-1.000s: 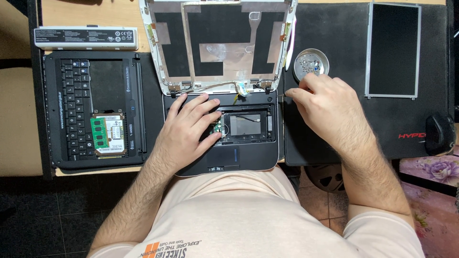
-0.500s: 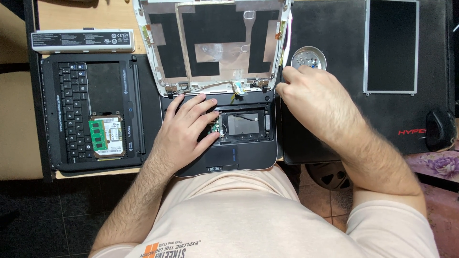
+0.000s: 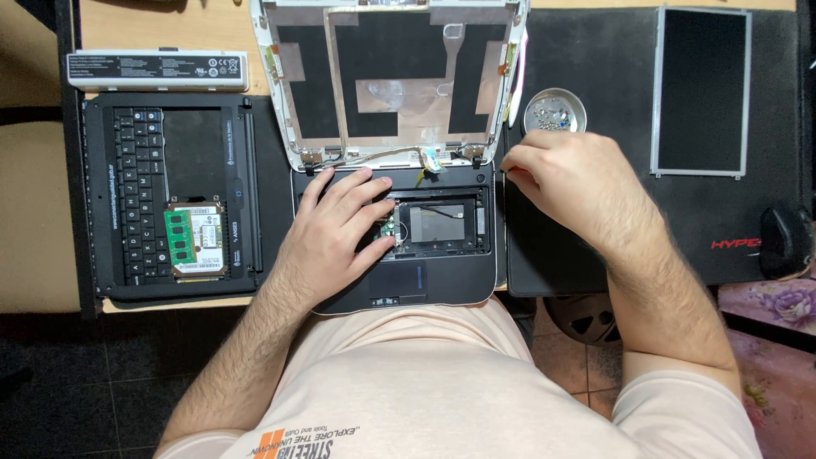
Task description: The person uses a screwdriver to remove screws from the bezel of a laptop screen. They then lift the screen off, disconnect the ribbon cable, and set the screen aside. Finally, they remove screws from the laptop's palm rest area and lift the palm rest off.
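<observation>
Left hand (image 3: pixel 340 234) lies flat with fingers spread on the opened laptop base (image 3: pixel 442 280), so keep pressing there to stop it sliding, while the right hand (image 3: pixel 565 178), fingers pinched at the base's right edge beside the hinge, should work gently, screw dish (image 3: pixel 555 111) just above it.

Far left on the table (image 3: pixel 187 25) I see a pale grey battery pack (image 3: pixel 157 70) above a detached black keyboard panel (image 3: pixel 140 195), with a green memory module (image 3: pixel 179 239) on a drive. Right, a bare screen panel (image 3: pixel 701 89) lies on the black mat (image 3: pixel 612 76); a dark mouse (image 3: pixel 784 240) sits at its edge.
</observation>
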